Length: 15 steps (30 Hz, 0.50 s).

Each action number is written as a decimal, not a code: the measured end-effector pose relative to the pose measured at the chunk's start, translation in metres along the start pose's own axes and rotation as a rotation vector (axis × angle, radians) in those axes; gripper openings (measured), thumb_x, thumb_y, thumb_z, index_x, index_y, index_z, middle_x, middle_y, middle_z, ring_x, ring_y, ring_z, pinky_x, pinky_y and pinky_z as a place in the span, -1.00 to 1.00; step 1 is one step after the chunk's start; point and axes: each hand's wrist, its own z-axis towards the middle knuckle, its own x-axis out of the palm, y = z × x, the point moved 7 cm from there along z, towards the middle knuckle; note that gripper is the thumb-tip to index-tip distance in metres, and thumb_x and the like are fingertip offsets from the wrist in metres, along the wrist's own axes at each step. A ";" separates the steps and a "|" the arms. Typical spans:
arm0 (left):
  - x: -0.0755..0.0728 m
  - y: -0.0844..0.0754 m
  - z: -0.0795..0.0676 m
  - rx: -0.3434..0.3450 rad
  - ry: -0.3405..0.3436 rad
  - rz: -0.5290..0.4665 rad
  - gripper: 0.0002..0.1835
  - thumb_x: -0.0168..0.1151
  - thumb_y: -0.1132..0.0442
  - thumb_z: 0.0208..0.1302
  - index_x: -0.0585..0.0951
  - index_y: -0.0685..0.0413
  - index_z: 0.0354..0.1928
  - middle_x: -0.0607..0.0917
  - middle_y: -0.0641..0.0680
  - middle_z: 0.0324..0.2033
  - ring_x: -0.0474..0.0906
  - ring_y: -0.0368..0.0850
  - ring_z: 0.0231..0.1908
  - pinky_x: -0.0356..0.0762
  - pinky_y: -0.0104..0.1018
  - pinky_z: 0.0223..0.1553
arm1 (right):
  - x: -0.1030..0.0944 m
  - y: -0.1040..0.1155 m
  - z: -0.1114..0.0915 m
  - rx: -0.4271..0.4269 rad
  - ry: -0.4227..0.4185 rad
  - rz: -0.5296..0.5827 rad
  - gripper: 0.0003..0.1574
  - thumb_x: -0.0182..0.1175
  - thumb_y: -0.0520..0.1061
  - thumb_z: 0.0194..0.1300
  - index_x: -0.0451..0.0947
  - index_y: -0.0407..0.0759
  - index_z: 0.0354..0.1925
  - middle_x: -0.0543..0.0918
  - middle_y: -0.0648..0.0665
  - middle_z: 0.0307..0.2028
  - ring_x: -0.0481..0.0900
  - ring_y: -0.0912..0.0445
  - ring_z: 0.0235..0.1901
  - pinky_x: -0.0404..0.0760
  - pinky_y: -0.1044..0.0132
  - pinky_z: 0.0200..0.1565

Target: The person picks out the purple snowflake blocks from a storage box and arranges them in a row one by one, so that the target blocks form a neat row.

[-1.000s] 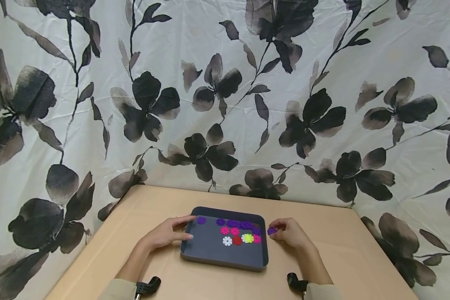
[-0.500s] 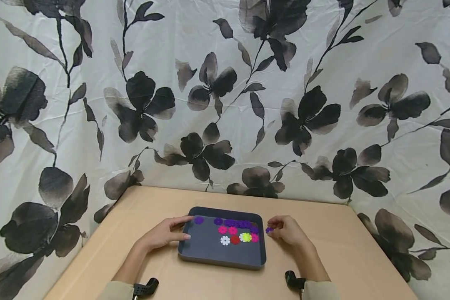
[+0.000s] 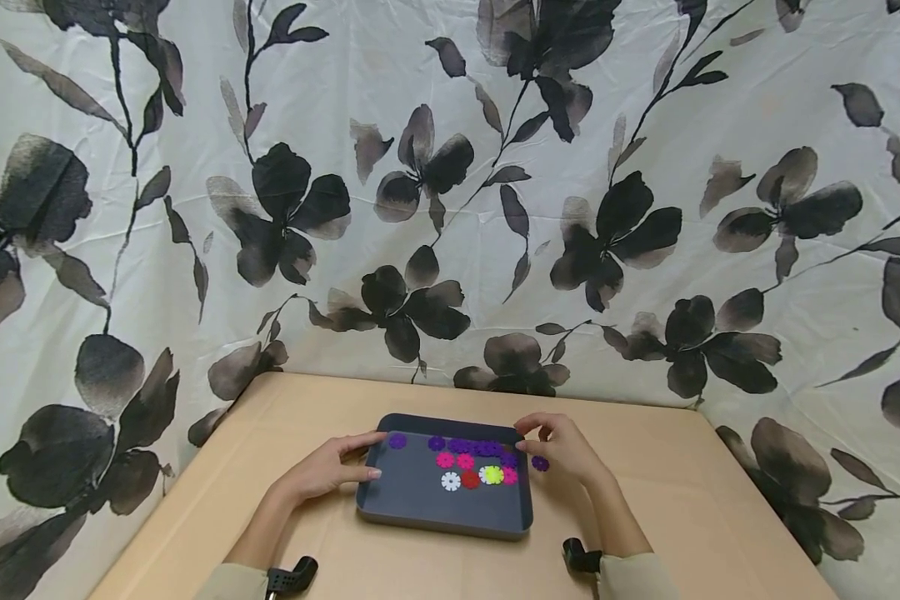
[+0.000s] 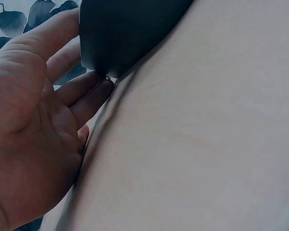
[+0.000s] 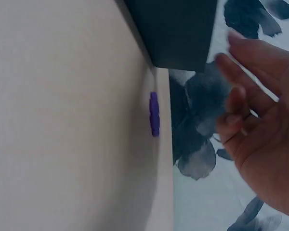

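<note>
And here a cloth-screened tabletop corner is seen, arranged much like a small filming spot: the whole background is filled by a pale, creased flower-printed cloth [image 3: 487,250], and beyond both edges of the plain tan table [image 3: 435,567] the same print is caught. Black wrist cameras [image 3: 294,575] are worn, one on each side, yet whether a home or a lab is screened off cannot be told.

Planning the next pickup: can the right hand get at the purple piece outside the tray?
Probably yes: the right hand looks empty and near, and the purple piece lies uncovered on the table.
</note>
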 end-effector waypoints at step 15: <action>0.001 -0.003 0.002 0.001 0.005 0.009 -0.25 0.46 0.12 0.34 0.41 0.04 0.52 0.30 0.22 0.56 0.13 0.24 0.58 0.08 0.16 0.59 | 0.036 0.010 0.008 0.031 0.121 -0.356 -0.76 0.53 -0.22 0.19 0.78 -0.13 -0.14 0.78 -0.06 -0.15 0.68 -0.03 -0.04 0.67 -0.13 0.18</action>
